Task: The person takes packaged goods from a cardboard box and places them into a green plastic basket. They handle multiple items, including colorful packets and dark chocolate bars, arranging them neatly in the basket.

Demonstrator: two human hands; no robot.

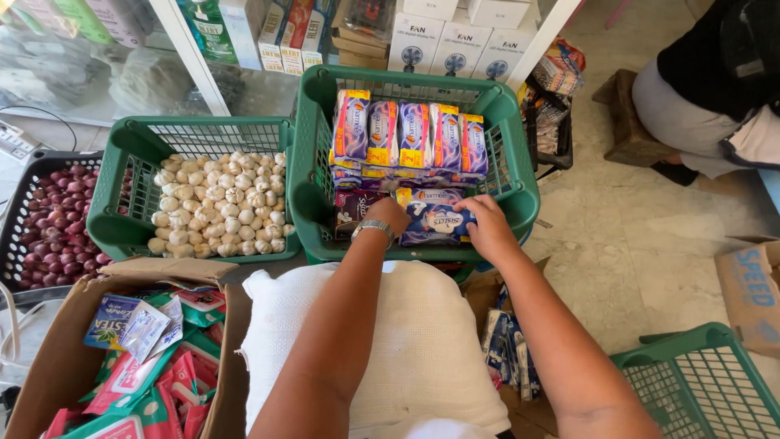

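Both your hands grip one blue soft packet (435,221) inside the green basket (313,175): left hand (388,215) on its left end, right hand (487,226) on its right. Purple packs (410,134) stand upright behind.

You have a single view, worn on your head and tilted steeply down and forward, close over your own forearms and the white sack (390,341) in front of you, reaching out to the green baskets (313,187) and the shelf (195,57) behind them.
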